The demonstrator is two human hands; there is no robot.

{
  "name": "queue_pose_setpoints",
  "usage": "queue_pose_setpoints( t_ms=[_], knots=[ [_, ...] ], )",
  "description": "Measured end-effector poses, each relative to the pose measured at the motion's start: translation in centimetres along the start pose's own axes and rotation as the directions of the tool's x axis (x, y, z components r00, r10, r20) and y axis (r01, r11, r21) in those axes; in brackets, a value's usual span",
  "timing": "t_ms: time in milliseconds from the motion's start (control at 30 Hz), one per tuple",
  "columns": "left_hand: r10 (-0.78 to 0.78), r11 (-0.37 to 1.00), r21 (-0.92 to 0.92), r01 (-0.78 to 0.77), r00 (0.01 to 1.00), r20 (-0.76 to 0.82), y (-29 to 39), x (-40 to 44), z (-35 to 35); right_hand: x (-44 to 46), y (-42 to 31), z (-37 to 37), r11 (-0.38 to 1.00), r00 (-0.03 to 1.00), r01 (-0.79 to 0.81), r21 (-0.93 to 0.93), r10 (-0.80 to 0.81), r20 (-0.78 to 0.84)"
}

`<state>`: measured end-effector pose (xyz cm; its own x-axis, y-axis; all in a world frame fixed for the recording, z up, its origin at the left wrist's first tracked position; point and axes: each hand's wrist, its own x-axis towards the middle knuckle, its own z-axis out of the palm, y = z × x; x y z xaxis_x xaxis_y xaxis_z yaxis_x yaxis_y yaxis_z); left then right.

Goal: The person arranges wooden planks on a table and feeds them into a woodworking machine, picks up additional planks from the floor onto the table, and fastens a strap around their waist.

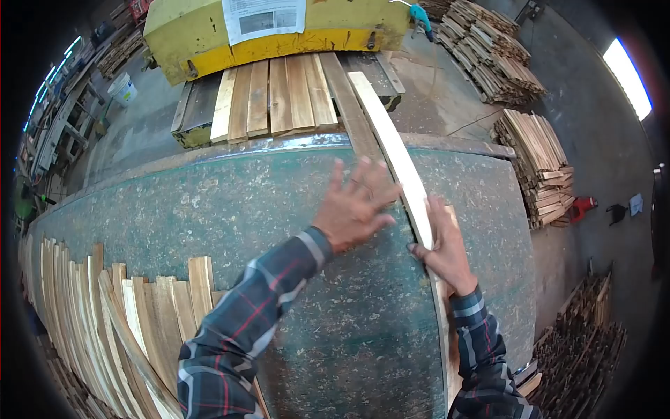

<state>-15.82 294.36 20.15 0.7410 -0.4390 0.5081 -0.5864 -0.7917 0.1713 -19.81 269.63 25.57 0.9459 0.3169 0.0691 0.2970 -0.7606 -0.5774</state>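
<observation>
Over the green table, my left hand has its fingers spread, a little blurred, near a dark brown board. My right hand grips a long pale board by its edges, thumb on the left side and fingers on the right. The pale board lies beside the dark one, its far end close to the yellow machine. Several wooden strips lie side by side at the machine's opening. Another board runs under my right hand toward the table's near edge.
The worn green table has a metal strip along its far edge. Many upright-looking strips lie at the left. Wood stacks stand on the floor at the right. A white bucket is at the far left.
</observation>
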Motion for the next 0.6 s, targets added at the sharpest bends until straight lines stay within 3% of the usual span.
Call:
queue_pose_setpoints(
  t_ms=[33,133,233,367,400,500,600],
  knots=[
    [0.084,0.995,-0.050,-0.084,0.996,-0.005,0.8,0.6,0.9,-0.5,-0.2,0.3,0.994,0.999,-0.032,0.104,0.034,-0.017],
    [0.013,0.999,-0.049,-0.007,0.992,0.122,0.5,2.0,2.9,-2.2,-1.8,0.6,0.918,0.988,-0.140,0.370,0.154,-0.009],
    [0.058,0.979,0.193,-0.069,0.996,0.063,-2.4,2.5,3.8,-4.8,-2.8,-0.4,0.893,0.982,-0.170,0.416,0.190,-0.007],
    [-0.002,0.972,0.233,0.012,0.999,-0.044,-8.5,3.0,3.5,-9.8,-2.4,-2.9,0.914,0.980,-0.169,0.368,0.196,-0.035],
    [-0.008,0.965,0.262,0.012,1.000,-0.018,-9.2,3.6,3.1,-11.5,-1.6,-3.4,0.975,0.990,-0.080,0.209,0.102,-0.096],
    [-0.048,0.949,0.313,0.036,0.998,0.029,-10.0,5.0,2.6,-15.8,-0.3,-5.7,0.975,0.975,-0.159,0.157,0.179,-0.128],
    [-0.210,0.939,0.296,0.175,0.974,0.091,-10.5,6.1,2.6,-19.3,2.2,-8.0,0.974,0.958,-0.225,0.026,0.226,-0.174]
  ],
)
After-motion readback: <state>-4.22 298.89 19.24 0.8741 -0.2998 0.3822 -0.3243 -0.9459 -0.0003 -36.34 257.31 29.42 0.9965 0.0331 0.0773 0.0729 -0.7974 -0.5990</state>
